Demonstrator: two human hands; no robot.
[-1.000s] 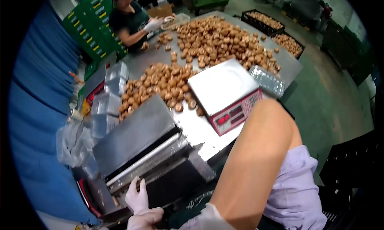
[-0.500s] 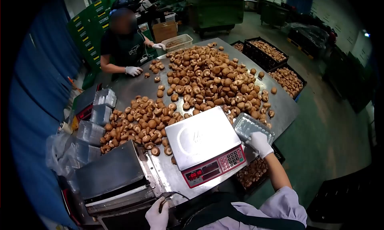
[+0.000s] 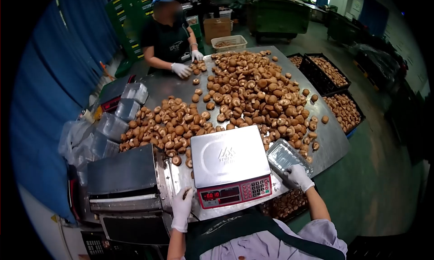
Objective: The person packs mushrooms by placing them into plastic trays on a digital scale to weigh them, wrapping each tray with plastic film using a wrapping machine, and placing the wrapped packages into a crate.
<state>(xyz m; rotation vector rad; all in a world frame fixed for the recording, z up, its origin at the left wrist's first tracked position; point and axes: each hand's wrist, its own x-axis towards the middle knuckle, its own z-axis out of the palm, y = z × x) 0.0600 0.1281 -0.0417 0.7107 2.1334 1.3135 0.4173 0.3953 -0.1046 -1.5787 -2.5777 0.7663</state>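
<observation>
My right hand [image 3: 298, 176], in a white glove, grips the near end of a clear plastic tray [image 3: 285, 153] beside the scale, at the table's right edge. White-gloved too, my left hand [image 3: 181, 208] is at the scale's lower left corner, its fingers closed round a small dark brown bit [image 3: 186, 193] too small to name. Between the hands sits a digital scale [image 3: 229, 156] with a bare steel plate and a red front panel showing a red reading. Brown mushrooms [image 3: 257, 88] are heaped behind it, and a second, looser group of mushrooms [image 3: 167, 124] spreads to its left.
Across the metal table [image 3: 332, 144], a co-worker [image 3: 169, 38] in white gloves handles a few mushrooms. Stacked clear trays [image 3: 110, 126] line the left side. A flat dark-topped machine [image 3: 122, 172] stands left of my left hand. Black crates of mushrooms [image 3: 343, 108] are at the right.
My left hand has moved up to the scale's corner. The right hand still holds the tray. The view has shifted, and the co-worker's hands have come together around some mushrooms.
</observation>
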